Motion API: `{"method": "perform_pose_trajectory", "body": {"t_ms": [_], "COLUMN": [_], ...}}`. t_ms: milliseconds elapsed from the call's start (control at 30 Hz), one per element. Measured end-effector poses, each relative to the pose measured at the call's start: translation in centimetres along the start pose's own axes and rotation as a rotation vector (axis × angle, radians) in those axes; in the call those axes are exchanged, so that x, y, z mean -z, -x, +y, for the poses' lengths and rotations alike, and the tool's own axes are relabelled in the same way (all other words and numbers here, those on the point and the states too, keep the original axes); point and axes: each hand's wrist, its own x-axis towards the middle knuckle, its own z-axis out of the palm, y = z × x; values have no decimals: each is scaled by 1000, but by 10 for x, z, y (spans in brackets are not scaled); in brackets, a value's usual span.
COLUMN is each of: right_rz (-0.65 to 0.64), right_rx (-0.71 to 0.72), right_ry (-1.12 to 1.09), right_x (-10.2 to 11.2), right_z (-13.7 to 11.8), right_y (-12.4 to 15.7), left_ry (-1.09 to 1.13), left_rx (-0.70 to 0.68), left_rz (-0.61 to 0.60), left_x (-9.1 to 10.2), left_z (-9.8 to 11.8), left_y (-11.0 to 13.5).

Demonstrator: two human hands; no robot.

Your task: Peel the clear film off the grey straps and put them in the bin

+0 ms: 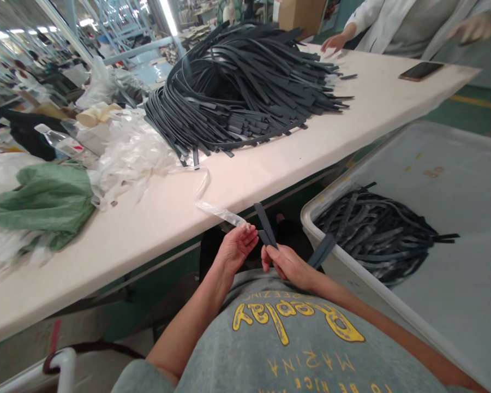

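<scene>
Between the table edge and my shirt, my left hand point(238, 246) pinches the end of a translucent plastic strip point(219, 212), whose other part trails up onto the table. My right hand point(285, 262) is closed around dark grey fabric strips point(265, 222). One strip end points upward, and more of the dark material point(322, 251) shows past my right wrist. The fingertips of both hands are close together, with a short dark end between them. Ahead on the table lies a large heap of dark strips point(245, 87).
The pale table point(294, 150) slants across the view. At left are a green sack point(41, 199) and crumpled clear plastic point(135, 147). A white bin point(445, 164) at right holds a pile of dark strips point(376, 234). A phone point(421, 71) lies near another person's hands point(336, 42).
</scene>
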Motion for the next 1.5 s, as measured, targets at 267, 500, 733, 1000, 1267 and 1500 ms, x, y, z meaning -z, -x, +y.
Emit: {"method": "perform_pose_trajectory", "body": {"t_ms": [267,500,733,1000,1267,1500], "right_rz": [65,95,149,144,111,98], "right_rx": [-1,-15,-1,-20,-27,-10], "right_ry": [-1,86,113,142,150,144], "right_x": [-1,-1,5,7,5,3], "right_z": [-10,-4,-3,-6,-6,-7], "right_y": [-9,-15,-15,-16,-15,-16], "left_ry": [4,-39,6,13,12,19], "left_rx": [-90,-121,-76,-58,-141,-139], "left_rz": [-58,-108,-62,-84,-25,-47], "left_x": [2,-1,-1,-1,-1,0], "left_z": [-6,-3,-2,-1,-2,-3], "left_y": [-2,4,3,3,-1,-4]}}
